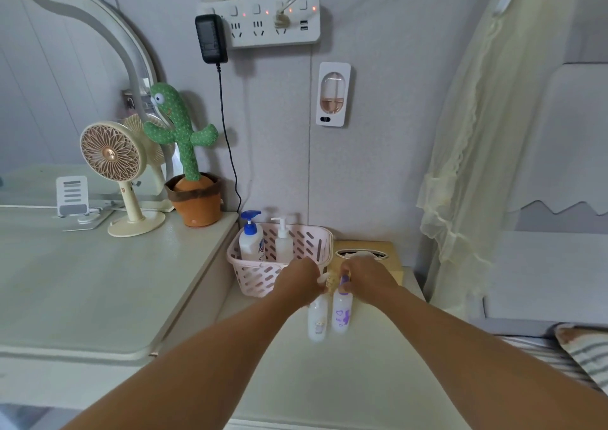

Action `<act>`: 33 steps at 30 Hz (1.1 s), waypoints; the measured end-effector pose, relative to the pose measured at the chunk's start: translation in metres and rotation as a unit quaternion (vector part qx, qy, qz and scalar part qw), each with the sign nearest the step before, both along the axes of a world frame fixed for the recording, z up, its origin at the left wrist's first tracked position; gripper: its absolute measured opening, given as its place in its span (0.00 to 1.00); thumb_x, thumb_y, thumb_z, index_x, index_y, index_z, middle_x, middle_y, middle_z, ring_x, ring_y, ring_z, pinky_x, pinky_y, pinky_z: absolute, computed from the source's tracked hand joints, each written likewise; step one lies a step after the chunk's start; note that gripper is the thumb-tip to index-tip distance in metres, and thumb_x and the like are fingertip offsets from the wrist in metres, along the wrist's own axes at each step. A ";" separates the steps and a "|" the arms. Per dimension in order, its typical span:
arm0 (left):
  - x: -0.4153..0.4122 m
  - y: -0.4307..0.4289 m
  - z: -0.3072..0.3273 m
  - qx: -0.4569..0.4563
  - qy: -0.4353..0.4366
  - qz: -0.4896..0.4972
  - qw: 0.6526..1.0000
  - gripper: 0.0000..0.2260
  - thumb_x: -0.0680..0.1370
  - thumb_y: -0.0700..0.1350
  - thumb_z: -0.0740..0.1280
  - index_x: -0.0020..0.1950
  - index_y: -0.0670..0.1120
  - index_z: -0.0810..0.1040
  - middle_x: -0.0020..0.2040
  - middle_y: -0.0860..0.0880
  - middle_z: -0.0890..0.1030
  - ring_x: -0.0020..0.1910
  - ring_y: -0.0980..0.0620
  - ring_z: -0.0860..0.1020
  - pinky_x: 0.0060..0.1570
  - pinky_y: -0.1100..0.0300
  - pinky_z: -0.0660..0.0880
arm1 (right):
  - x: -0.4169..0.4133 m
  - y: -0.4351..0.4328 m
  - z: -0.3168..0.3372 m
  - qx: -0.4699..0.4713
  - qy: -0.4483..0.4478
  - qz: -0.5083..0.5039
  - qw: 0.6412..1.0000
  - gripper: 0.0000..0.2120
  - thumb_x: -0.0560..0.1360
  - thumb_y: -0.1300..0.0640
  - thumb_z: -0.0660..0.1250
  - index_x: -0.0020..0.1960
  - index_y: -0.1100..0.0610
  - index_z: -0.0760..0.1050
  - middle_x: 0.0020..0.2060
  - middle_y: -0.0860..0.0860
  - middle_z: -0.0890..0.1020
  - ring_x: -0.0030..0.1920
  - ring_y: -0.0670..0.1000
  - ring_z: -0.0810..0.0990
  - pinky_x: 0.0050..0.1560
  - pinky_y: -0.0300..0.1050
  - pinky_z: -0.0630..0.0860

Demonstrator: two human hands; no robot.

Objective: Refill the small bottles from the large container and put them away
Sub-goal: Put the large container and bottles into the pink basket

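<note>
Two small white bottles stand side by side on the low white table (pixel 329 380). The left small bottle (pixel 317 321) bears a small beige picture; my left hand (pixel 301 281) grips its top. The right small bottle (pixel 342 314) has a purple print and a purple cap, and my right hand (pixel 365 276) pinches that cap. Just behind them is a pink slotted basket (pixel 263 278). It holds a large white pump bottle with a blue head (pixel 251 238) and a clear pump bottle (pixel 283 242).
A wooden tissue box (pixel 388 258) sits right of the basket. On the higher desk (pixel 82 281) to the left stand a cactus toy (pixel 189 153), a small fan (pixel 113 166) and a phone stand (pixel 72 196). A sheer curtain (pixel 467 166) hangs at right.
</note>
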State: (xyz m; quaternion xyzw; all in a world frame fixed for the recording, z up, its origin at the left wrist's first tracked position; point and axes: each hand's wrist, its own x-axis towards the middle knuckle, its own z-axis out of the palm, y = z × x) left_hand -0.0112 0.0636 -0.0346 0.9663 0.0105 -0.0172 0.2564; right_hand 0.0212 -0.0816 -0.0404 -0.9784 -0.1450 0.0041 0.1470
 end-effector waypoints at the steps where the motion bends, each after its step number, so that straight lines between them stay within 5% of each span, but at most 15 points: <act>1: -0.001 0.000 0.000 -0.001 -0.005 0.002 1.000 0.11 0.76 0.45 0.69 0.54 0.39 0.78 0.41 0.46 0.78 0.38 0.49 0.79 0.42 0.58 0.79 | -0.001 0.000 -0.001 0.000 -0.001 -0.003 1.000 0.04 0.70 0.58 0.71 0.45 0.56 0.79 0.42 0.52 0.81 0.41 0.50 0.78 0.43 0.43 0.76; 8: -0.009 0.006 0.006 -0.019 -0.022 -0.006 1.000 0.07 0.77 0.44 0.68 0.50 0.40 0.80 0.43 0.44 0.80 0.44 0.47 0.81 0.45 0.59 0.79 | -0.009 -0.002 0.003 -0.005 0.006 0.003 1.000 0.03 0.72 0.57 0.69 0.44 0.55 0.77 0.39 0.51 0.78 0.40 0.50 0.76 0.41 0.43 0.73; 14: -0.011 0.026 0.041 -0.040 -0.059 -0.009 0.997 0.07 0.77 0.44 0.67 0.50 0.41 0.79 0.38 0.48 0.79 0.34 0.54 0.78 0.36 0.64 0.76 | -0.017 -0.001 0.034 0.045 -0.006 -0.001 0.999 0.09 0.73 0.53 0.67 0.35 0.48 0.71 0.36 0.46 0.77 0.34 0.46 0.73 0.33 0.41 0.67; 19: -0.012 0.045 0.085 -0.063 -0.119 0.002 0.991 0.07 0.78 0.44 0.67 0.41 0.44 0.77 0.36 0.47 0.79 0.32 0.54 0.76 0.30 0.66 0.71 | -0.012 0.005 0.065 0.085 -0.052 -0.006 0.995 0.05 0.76 0.52 0.62 0.47 0.52 0.75 0.42 0.49 0.78 0.40 0.50 0.76 0.33 0.41 0.65; 24: -0.008 0.059 0.114 -0.097 -0.186 0.014 0.978 0.06 0.78 0.43 0.67 0.46 0.41 0.79 0.34 0.46 0.81 0.29 0.55 0.78 0.28 0.64 0.74 | -0.006 0.016 0.085 0.123 -0.111 -0.019 0.986 0.07 0.77 0.48 0.61 0.43 0.49 0.69 0.35 0.45 0.74 0.36 0.49 0.73 0.30 0.41 0.62; 28: 0.001 0.063 0.121 -0.126 -0.211 0.014 0.969 0.05 0.78 0.41 0.67 0.47 0.40 0.79 0.37 0.44 0.83 0.34 0.52 0.82 0.43 0.53 0.81 | 0.001 0.024 0.092 0.132 -0.163 -0.024 0.977 0.05 0.78 0.51 0.61 0.44 0.50 0.71 0.37 0.45 0.74 0.36 0.49 0.74 0.31 0.40 0.63; 33: 0.017 0.066 0.111 -0.138 -0.200 0.021 0.970 0.04 0.78 0.39 0.65 0.47 0.41 0.79 0.40 0.43 0.83 0.37 0.49 0.83 0.44 0.48 0.81 | 0.015 0.030 0.089 0.114 -0.166 -0.020 0.979 0.04 0.78 0.54 0.62 0.45 0.52 0.74 0.39 0.47 0.77 0.39 0.50 0.75 0.35 0.42 0.67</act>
